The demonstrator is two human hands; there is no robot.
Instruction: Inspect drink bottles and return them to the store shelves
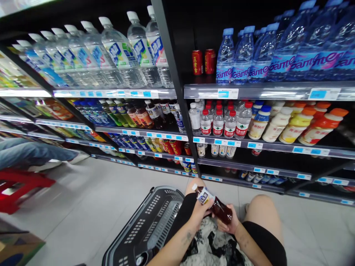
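Note:
I hold a small dark drink bottle [215,205] with a white cap and a white-and-blue label, tilted over my lap. My left hand [200,211] is wrapped round its upper half near the label. My right hand [229,224] cups its lower end from below. I am sitting or crouching low, with my knees [260,207] in front of the store shelves [266,90]. A grey plastic shopping basket [149,229] lies on the floor just left of my left arm.
Shelves of bottled water, tea and yoghurt drinks fill the view ahead, with two red cans [203,61] on the upper shelf. Another person's jeans-clad leg [30,153] and a red stool [19,186] are at left. A cardboard box [16,249] sits at bottom left.

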